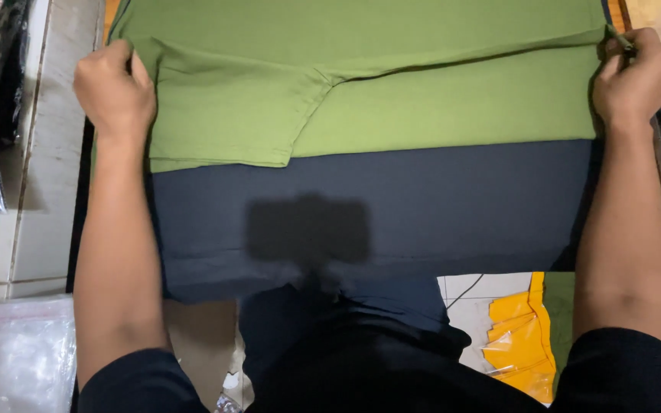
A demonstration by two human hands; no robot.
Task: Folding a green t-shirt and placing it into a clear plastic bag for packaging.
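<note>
At the far left edge of the green cloth (422,99), left hand (114,88) closed in a fist, pinching the fabric's side. Right hand (635,80) at the far right edge, fingers curled tight on the cloth's corner. Green cloth spread flat between both hands, one flap folded over toward the near left. It lies on a dark blue cloth (422,199) that shows nearer the person. Near left: clear plastic bag (17,352). Near right: yellow packet (518,329) on a pale surface.
</note>
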